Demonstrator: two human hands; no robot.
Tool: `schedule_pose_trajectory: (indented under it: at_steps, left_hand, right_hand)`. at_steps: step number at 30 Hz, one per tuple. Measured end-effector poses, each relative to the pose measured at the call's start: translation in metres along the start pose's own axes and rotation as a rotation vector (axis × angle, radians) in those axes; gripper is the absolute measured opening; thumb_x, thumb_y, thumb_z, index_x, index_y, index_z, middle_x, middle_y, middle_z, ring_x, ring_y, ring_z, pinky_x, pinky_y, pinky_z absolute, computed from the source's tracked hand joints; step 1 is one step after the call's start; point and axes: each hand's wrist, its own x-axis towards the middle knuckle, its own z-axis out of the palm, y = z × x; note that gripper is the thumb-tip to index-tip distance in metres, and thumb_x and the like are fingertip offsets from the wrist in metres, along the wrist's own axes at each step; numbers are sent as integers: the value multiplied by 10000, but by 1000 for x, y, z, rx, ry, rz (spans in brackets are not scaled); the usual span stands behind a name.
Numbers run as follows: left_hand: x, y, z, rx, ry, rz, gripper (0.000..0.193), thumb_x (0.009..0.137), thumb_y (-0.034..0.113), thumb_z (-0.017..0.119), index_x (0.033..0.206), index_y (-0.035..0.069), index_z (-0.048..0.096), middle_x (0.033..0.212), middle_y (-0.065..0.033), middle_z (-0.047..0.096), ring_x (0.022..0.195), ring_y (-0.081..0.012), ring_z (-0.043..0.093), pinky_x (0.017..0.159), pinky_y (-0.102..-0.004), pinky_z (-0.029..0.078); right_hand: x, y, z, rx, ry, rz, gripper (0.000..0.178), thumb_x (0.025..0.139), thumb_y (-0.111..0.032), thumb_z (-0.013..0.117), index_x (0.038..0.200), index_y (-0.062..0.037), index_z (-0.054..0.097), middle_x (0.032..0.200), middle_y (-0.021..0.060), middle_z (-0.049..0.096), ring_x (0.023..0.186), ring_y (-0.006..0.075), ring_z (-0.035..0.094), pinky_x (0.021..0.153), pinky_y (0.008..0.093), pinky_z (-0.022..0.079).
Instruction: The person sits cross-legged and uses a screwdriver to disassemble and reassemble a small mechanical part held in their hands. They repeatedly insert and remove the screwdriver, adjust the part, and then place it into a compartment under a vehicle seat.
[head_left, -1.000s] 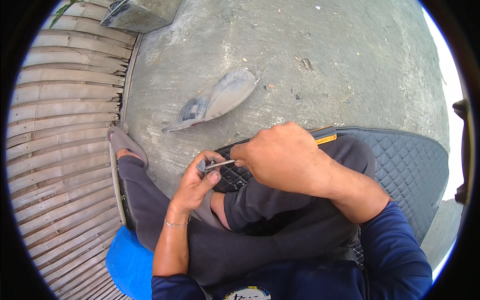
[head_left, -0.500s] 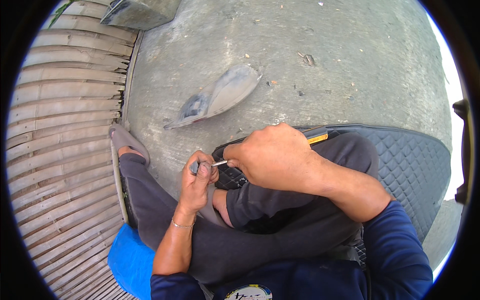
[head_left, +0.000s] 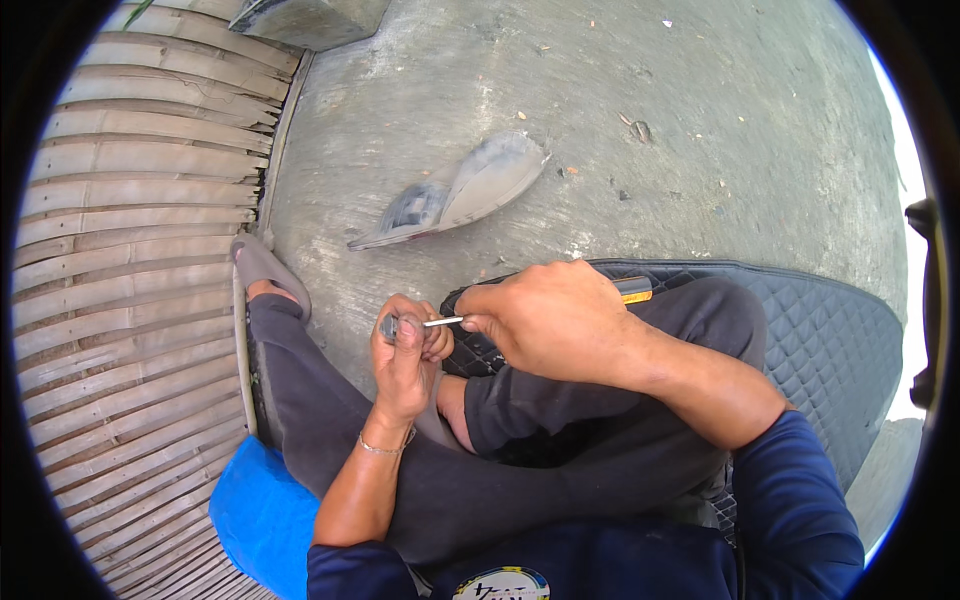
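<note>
My left hand (head_left: 405,345) is closed around a small dark grey piece (head_left: 389,327), whose blunt end shows beside the thumb. Fingers cover the rest of it, so its kind cannot be made out. My right hand (head_left: 560,320), back turned upward, grips a screwdriver (head_left: 634,290). The black and yellow end of its handle juts out past the hand on the right. Its thin metal shaft (head_left: 445,321) runs between the two hands to the grey piece; the tip is hidden by my left fingers.
A dusty, curved, leaf-shaped panel (head_left: 470,190) lies on the concrete floor (head_left: 700,200) ahead. Bamboo slats (head_left: 150,250) line the left, with a grey block (head_left: 310,22) at their far end. A black quilted mat (head_left: 820,330) lies on the right, and a blue item (head_left: 260,520) near left.
The whole view has shifted slightly. The screwdriver lies a little flatter, its handle end lower than before. Both hands keep their hold.
</note>
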Motion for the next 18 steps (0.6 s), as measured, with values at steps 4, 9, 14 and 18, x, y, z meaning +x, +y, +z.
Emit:
schedule_pose_trajectory:
  at_steps: [4, 9, 14, 18]
  left_hand:
    - [1, -1, -4, 19, -23, -4, 331, 1071, 360, 573, 927, 88, 450, 773, 5, 413, 635, -76, 344, 578, -249, 325]
    - [3, 1, -11, 287, -54, -41, 291, 1045, 316, 640, 962, 60, 528, 809, 12, 512, 692, -61, 430, 623, -231, 379]
    - [5, 4, -11, 483, -86, -59, 295, 1026, 306, 673, 947, 46, 559, 819, 26, 542, 746, -49, 464, 682, -217, 401]
    - [5, 9, -12, 699, -142, -193, 308, 1025, 326, 670, 942, 48, 563, 817, 25, 543, 757, -51, 468, 695, -215, 402]
  right_hand:
    - [1, 0, 1, -45, -12, 16, 188, 961, -325, 647, 1040, -178, 733, 809, 119, 734, 788, 369, 714, 664, 497, 547]
    - [-1, 0, -17, -107, -47, -10, 200, 975, -286, 601, 977, -127, 723, 800, 184, 721, 792, 402, 716, 677, 524, 551]
    - [-6, -2, -28, -176, -113, 3, 198, 976, -285, 604, 1009, -141, 736, 826, 173, 732, 823, 374, 730, 684, 507, 562]
    - [-5, 0, -27, -233, -159, 21, 200, 966, -292, 609, 1015, -151, 742, 838, 162, 736, 825, 369, 733, 691, 498, 569]
